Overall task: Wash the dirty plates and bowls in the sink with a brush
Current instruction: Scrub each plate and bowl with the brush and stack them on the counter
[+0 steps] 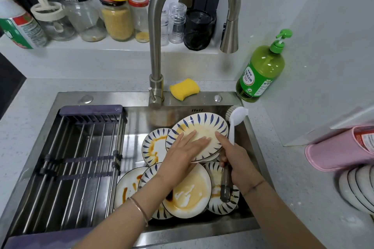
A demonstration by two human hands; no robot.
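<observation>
- Head view: the sink (pixel 125 98) is shiny metal. A pile of dirty plates (pixel 190 194) with blue stripes and brown sauce lies in its right half.
- One tilted plate (pixel 204 125) sits higher than the pile, toward the back, with its face turned up.
- The left hand (pixel 182 153) lies flat on this plate. Its fingers are straight and close together, pressing on the yellowish middle.
- The right hand (pixel 234 159) is wrapped round the handle of the brush (pixel 232 127). Its pointing finger stretches out and touches the plate's face.
- The brush stands nearly upright beside the plate's right edge. Its white head is at the top, and its grey end sticks out below the hand, over the pile.
- A rack (pixel 81 147) of metal bars fills the sink's left half.
- The tap (pixel 155 46) curves high over the sink.
- A yellow sponge (pixel 184 88) lies just beside the tap's foot.
- A green soap bottle (pixel 261 70) stands on the counter by the sink's back right corner.
- Jars (pixel 117 20) line the ledge behind.
- A pink holder (pixel 340 147) and white dishes (pixel 356 188) sit at the right.
</observation>
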